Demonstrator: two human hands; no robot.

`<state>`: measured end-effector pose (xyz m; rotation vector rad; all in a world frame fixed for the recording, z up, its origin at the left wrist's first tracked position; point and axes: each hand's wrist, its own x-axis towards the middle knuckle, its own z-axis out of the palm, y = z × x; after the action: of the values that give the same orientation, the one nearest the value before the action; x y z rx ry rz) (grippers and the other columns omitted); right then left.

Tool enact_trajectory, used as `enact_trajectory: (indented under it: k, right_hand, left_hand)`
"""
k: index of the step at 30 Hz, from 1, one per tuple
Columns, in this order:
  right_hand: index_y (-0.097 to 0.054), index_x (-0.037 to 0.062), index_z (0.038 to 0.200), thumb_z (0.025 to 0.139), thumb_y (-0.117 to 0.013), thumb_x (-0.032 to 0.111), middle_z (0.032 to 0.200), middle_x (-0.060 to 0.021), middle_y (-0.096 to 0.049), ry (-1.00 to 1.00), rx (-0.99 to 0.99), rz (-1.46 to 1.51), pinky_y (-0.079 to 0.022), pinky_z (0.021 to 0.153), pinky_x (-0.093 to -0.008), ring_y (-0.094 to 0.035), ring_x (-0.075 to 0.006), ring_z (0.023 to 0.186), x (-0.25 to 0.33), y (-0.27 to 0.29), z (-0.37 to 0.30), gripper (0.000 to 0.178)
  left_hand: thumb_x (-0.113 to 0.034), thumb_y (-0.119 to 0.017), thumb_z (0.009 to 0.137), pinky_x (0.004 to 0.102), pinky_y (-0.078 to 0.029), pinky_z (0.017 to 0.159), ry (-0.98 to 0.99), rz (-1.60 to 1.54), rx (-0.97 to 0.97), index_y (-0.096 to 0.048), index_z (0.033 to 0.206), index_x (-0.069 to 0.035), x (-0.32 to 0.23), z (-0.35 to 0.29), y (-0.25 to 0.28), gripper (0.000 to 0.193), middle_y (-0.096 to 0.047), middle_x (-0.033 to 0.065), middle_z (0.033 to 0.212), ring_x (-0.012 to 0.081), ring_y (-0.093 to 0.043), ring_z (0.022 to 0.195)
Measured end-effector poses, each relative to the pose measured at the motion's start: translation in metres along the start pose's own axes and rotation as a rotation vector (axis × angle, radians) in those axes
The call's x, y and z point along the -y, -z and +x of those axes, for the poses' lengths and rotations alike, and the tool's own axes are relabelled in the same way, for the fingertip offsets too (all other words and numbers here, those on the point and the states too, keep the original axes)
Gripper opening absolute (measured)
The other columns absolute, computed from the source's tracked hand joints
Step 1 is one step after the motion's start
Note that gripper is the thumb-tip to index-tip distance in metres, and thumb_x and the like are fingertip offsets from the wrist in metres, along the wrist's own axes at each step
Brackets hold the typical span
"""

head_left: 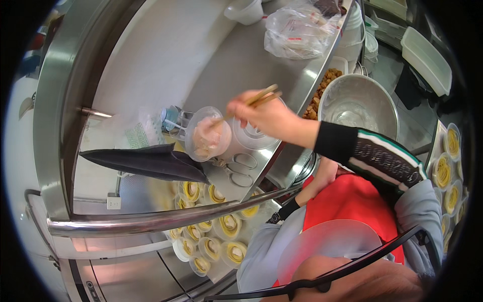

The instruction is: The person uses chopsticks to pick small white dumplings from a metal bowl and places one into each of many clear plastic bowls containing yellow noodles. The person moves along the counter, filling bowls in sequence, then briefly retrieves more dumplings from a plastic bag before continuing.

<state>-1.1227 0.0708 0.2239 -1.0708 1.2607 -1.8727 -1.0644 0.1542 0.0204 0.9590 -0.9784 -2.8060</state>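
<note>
My right hand (256,113), slightly blurred, is closed around a pair of wooden chopsticks (265,95). Their lower ends reach into a clear plastic bowl (188,135) of pale pink, raw-looking meat (207,141). Beneath the right hand sits a second clear round container (259,139). My left hand (328,170) is drawn in against the red apron (334,201); its fingers are hidden by the right sleeve and apron. Scissors with pale handles (240,178) lie by the meat bowl, and a dark folded sheet (143,162) stretches beside it.
A large metal bowl (385,108) stands right of the counter (226,75), with brown chunks (322,93) in a tray alongside. Plastic bags (302,32) lie at the far end. A metal rail (166,219) crosses near several cups of yellow food (229,226); more cups (443,172) stand far right.
</note>
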Motion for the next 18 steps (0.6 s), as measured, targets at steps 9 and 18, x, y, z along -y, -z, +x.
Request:
enact_trajectory:
  k: [9, 18]
  right_hand:
    - [-0.070, 0.0001, 0.099, 0.096, -0.067, 0.031, 0.073, -0.0042, -0.063, 0.086, -0.097, 0.008, -0.049, 0.060, -0.0296, -0.058, -0.0121, 0.065, 0.030, 0.070, -0.039, 0.032]
    - [-0.071, 0.0003, 0.091, 0.095, -0.066, 0.013, 0.081, -0.0078, -0.063, -0.251, -0.662, -0.768, -0.048, 0.066, -0.0313, -0.059, -0.0188, 0.072, 0.003, 0.231, -0.239, 0.014]
  left_hand:
    - [0.001, -0.051, 0.083, 0.0426, -0.065, 0.070, 0.008, 0.140, -0.008, -0.052, 0.123, 0.006, -0.010, 0.036, 0.012, 0.041, -0.064, 0.0166, 0.110, 0.0291, -0.070, 0.093]
    - [-0.001, -0.052, 0.086, 0.0447, -0.060, 0.078, 0.149, 0.392, 0.144, -0.058, 0.109, 0.014, -0.012, 0.082, -0.021, 0.028, -0.066, 0.0215, 0.103, 0.0334, -0.069, 0.091]
